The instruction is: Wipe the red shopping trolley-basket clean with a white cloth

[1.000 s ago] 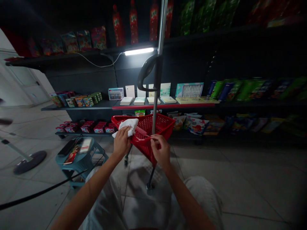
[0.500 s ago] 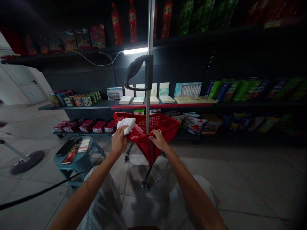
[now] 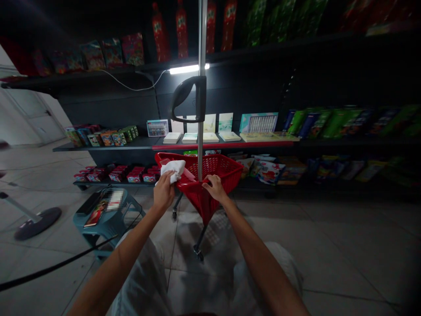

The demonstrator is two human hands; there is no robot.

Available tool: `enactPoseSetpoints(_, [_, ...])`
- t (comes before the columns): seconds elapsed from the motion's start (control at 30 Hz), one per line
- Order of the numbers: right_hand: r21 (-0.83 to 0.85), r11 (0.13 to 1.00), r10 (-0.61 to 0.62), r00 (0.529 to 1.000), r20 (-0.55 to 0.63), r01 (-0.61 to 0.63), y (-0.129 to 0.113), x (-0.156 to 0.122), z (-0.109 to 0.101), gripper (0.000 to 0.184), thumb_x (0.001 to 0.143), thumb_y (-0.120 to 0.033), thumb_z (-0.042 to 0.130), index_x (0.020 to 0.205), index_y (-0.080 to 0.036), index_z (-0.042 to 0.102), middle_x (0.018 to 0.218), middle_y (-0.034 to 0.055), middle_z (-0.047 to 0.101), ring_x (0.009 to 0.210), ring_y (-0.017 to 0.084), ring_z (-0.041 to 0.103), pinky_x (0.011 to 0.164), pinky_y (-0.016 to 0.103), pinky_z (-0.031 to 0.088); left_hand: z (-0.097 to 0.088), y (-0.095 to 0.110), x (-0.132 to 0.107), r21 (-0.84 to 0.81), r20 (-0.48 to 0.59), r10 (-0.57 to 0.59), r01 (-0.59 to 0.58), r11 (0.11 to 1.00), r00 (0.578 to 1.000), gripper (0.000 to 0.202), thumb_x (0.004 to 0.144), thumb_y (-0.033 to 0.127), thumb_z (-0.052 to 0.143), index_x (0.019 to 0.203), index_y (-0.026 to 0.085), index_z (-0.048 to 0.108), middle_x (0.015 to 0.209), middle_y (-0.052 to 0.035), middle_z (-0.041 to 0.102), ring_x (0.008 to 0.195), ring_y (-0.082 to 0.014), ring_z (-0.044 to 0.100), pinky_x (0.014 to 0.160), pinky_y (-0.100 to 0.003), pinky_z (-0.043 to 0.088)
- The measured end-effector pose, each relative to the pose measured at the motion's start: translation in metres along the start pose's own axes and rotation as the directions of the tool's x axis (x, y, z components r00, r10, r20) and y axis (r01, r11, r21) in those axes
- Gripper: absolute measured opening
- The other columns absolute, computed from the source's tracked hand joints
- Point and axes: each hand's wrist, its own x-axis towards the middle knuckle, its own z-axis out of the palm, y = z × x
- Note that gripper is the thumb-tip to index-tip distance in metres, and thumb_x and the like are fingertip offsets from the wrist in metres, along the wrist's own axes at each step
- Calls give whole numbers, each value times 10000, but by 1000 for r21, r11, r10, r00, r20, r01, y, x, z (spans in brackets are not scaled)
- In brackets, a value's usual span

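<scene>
A red plastic shopping basket [image 3: 220, 169] on wheels stands in front of me, with a tall metal pole and a black handle [image 3: 189, 98] rising from its near rim. My left hand [image 3: 163, 193] is closed on a white cloth [image 3: 173, 169] pressed against the basket's left rim. My right hand [image 3: 215, 188] grips the near rim of the basket, just right of the pole. Both forearms reach forward over my light trousers.
Dark store shelves [image 3: 230, 142] with notebooks, boxes, bottles and snack bags fill the background. A teal stool [image 3: 108, 215] with a book and a dark device stands at my left. A fan base [image 3: 36, 221] and a black cable [image 3: 55, 263] lie on the tiled floor.
The basket has tipped more upright and its pole has shifted left. My right hand moved from pinching the rim's corner to gripping the rim beside the pole. The left hand kept the cloth on the rim.
</scene>
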Motion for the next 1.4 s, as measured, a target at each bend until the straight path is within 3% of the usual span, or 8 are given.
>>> enactPoseSetpoints(0.2, [-55, 997, 52, 998, -39, -54, -3, 11, 15, 701, 963, -844, 292, 968, -228, 627, 990, 79, 704, 996, 263, 601, 1096, 442, 354, 6, 6, 0, 1, -35, 51, -51, 999, 998, 496, 952, 130, 445, 1419, 160, 607, 1480, -123, 620, 1412, -252, 550, 1216, -426, 447])
enactPoseSetpoints(0.43, [-97, 989, 110, 992, -65, -116, -10, 17, 32, 575, 1010, -747, 367, 984, -234, 626, 1035, 66, 716, 1043, 260, 599, 1125, 457, 304, 17, 11, 7, 144, -72, -30, 40, 989, 997, 557, 938, 97, 449, 1482, 142, 555, 1504, -153, 596, 1415, -274, 547, 1183, -418, 481])
enactPoseSetpoints(0.57, [-126, 984, 120, 991, -53, -125, -15, 17, 32, 522, 1032, -690, 390, 1021, -228, 633, 1066, 79, 721, 1071, 270, 599, 1131, 468, 291, 23, 17, 7, 191, -68, 1, 12, 982, 998, 578, 928, 89, 468, 1497, 150, 546, 1511, -158, 593, 1428, -285, 535, 1204, -436, 454])
enactPoseSetpoints(0.7, [-159, 980, 120, 992, -25, -123, -21, 17, 29, 510, 1052, -661, 375, 1063, -224, 637, 1089, 86, 721, 1083, 276, 596, 1114, 466, 302, 29, 24, 6, 226, -37, 72, -62, 972, 997, 548, 948, 110, 472, 1489, 114, 559, 1522, -163, 592, 1444, -320, 508, 1247, -488, 384])
enactPoseSetpoints(0.83, [-197, 972, 126, 992, -7, -125, -29, 19, 29, 503, 1069, -635, 361, 1078, -219, 643, 1100, 93, 721, 1086, 281, 598, 1094, 469, 320, 34, 28, 4, 264, -24, 69, -61, 963, 997, 562, 964, 125, 457, 1520, 118, 538, 1554, -160, 568, 1473, -320, 483, 1264, -511, 348])
enactPoseSetpoints(1.1, [-131, 991, 21, 999, 32, -16, -40, 20, 39, 354, 1073, -428, 466, 1296, -219, 645, 1318, 110, 706, 1239, 274, 605, 1097, 461, 371, 38, 14, -5, 297, -17, 71, -62, 953, 997, 631, 946, 116, 452, 1576, 126, 475, 1614, -158, 503, 1537, -316, 419, 1313, -522, 271])
enactPoseSetpoints(1.27, [-76, 994, -77, 994, 76, 82, -40, 20, 40, 433, 1020, -305, 531, 1441, -214, 580, 1432, 115, 654, 1316, 275, 585, 1146, 481, 396, 35, -1, -2, 217, -62, 7, 7, 976, 998, 625, 928, 95, 444, 1550, 131, 500, 1610, -163, 507, 1539, -291, 421, 1314, -533, 277])
enactPoseSetpoints(1.4, [-41, 988, -142, 984, 103, 147, -36, 19, 40, 519, 986, -255, 548, 1504, -222, 532, 1465, 101, 628, 1336, 271, 570, 1172, 480, 407, 35, -11, 11, -107, -219, -193, 172, 979, 956, 506, 986, 178, 437, 1477, 179, 561, 1549, -126, 579, 1500, -265, 474, 1297, -498, 318])
